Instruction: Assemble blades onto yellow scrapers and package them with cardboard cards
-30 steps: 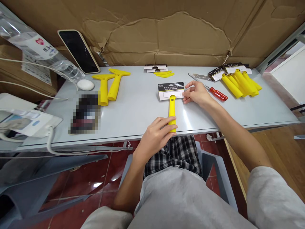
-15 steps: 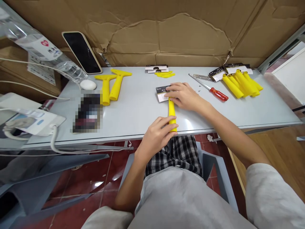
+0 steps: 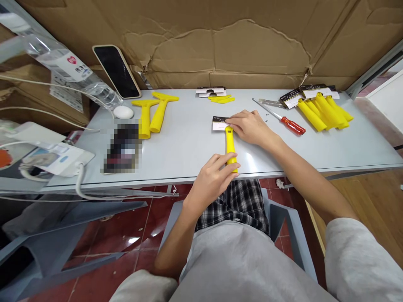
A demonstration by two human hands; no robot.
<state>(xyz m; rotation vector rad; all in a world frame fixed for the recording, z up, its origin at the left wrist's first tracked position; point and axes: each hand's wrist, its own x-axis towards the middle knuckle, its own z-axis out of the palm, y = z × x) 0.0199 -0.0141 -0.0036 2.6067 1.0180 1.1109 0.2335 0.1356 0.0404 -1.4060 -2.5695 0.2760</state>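
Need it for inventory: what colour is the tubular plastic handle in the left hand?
The tubular handle is yellow (head view).

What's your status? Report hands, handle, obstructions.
Left hand holding yellow handle at near end. Right hand partly covering card. Red screwdriver to the right, touching neither hand.

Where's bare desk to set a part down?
Two patches of desk: between the two yellow T-shaped tools and the card under the right hand; and front right, bordered by the right forearm, red screwdriver and carded handles. Crowded: left end (bottle, phone, white corded box), far-right corner, and front centre, where the left hand holds a yellow handle.
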